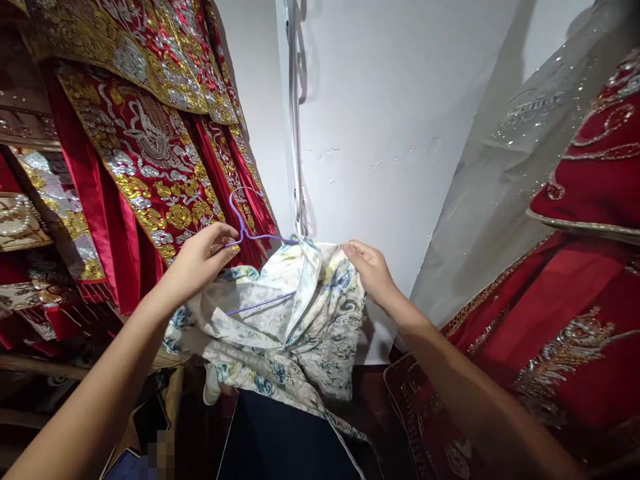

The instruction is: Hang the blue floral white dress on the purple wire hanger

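A white floral garment (320, 320) with blue and yellow flowers hangs in front of me. Its neckline lies open, and a purple wire hanger (265, 237) runs inside it, the hook pointing up. With fingers pinched, my left hand (203, 257) grips the hanger's left arm near the hook. My right hand (370, 270) is closed on the garment's right shoulder. Across the open neckline shows the hanger's lower bar. A thin pale strap trails from the garment's lower edge.
Red embroidered gowns (165, 153) with gold and silver hang at left. More red beaded clothing (575, 300) and a sheer sparkling veil (480, 167) stand at right. A metal rail (294, 113) runs up the white wall (390, 100). A white shoe (212, 387) is on the dark floor.
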Demonstrator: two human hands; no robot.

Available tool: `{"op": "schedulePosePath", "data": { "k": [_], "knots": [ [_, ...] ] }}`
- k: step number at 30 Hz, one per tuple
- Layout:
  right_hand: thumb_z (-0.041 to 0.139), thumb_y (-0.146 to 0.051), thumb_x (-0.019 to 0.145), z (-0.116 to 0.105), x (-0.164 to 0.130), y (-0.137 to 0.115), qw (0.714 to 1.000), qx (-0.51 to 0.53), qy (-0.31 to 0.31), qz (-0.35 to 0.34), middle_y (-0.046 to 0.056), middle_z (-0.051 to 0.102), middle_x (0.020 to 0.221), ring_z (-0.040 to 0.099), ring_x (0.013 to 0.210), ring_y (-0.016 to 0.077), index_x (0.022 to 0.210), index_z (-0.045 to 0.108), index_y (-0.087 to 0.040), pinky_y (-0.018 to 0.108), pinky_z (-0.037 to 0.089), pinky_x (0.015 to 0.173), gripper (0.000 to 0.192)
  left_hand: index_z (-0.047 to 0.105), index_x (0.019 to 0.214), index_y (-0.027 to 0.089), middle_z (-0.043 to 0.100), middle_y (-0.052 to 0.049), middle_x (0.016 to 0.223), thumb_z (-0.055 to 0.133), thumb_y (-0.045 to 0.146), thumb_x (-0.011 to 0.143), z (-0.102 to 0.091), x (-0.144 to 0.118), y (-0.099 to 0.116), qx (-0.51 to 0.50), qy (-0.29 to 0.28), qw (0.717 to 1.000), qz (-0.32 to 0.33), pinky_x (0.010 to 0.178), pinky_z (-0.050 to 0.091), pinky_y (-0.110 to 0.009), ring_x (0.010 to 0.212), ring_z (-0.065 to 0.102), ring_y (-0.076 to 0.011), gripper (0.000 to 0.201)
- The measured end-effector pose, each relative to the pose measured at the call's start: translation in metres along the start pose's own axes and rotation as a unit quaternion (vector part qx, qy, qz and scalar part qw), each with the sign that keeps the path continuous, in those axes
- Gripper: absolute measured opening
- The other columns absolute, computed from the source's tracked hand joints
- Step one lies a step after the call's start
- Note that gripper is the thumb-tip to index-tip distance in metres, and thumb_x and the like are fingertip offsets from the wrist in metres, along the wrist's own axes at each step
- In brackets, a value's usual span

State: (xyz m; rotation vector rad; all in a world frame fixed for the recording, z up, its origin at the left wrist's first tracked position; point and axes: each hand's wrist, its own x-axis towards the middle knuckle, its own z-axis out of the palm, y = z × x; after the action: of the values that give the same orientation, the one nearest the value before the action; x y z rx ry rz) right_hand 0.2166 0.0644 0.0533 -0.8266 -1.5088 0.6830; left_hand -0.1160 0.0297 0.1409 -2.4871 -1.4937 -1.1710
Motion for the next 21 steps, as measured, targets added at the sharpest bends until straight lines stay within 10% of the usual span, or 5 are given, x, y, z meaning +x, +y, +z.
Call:
{"op": "schedulePosePath", "data": {
  "k": [8, 15, 21],
  "knots": [
    [0.073, -0.061, 0.073, -0.026, 0.071, 0.005, 0.967, 0.105, 0.233, -0.005, 0.008, 0.073, 0.092, 0.066, 0.106, 0.0289, 0.084, 0.065, -0.020, 0.042, 0.055, 0.090, 0.043, 0.050, 0.126, 0.023, 0.048, -0.011, 0.133, 0.065, 0.031, 0.086, 0.086, -0.024, 0.015, -0.031, 0.299, 0.953, 0.021, 0.112, 0.035, -0.045, 0.130, 0.043, -0.0288, 0.043],
    [0.074, -0.052, 0.079, -0.029, -0.007, 0.023, 0.941, 0.110, 0.317, 0.042, 0.009, 0.068, 0.121, 0.057, 0.126, 0.0241, 0.106, 0.067, -0.020, 0.040, 0.042, 0.110, 0.043, 0.033, 0.139, 0.020, 0.053, -0.015, 0.127, 0.078, 0.041, 0.075, 0.200, -0.045, -0.001, -0.305, 0.246, 0.899, -0.197, 0.097, 0.046, -0.039, 0.117, 0.055, -0.0278, 0.080],
    [0.057, -0.052, 0.091, 0.001, -0.049, 0.039, 0.960, 0.087, 0.267, 0.004, 0.007, 0.070, 0.096, 0.066, 0.099, 0.0225, 0.093, 0.063, -0.018, 0.037, 0.052, 0.091, 0.035, 0.056, 0.084, 0.018, 0.055, 0.000, 0.071, 0.073, 0.042, 0.078, 0.264, -0.067, 0.003, -0.477, 0.189, 0.815, -0.271, 0.064, 0.048, -0.024, 0.066, 0.056, -0.0141, 0.030]
  ]
}}
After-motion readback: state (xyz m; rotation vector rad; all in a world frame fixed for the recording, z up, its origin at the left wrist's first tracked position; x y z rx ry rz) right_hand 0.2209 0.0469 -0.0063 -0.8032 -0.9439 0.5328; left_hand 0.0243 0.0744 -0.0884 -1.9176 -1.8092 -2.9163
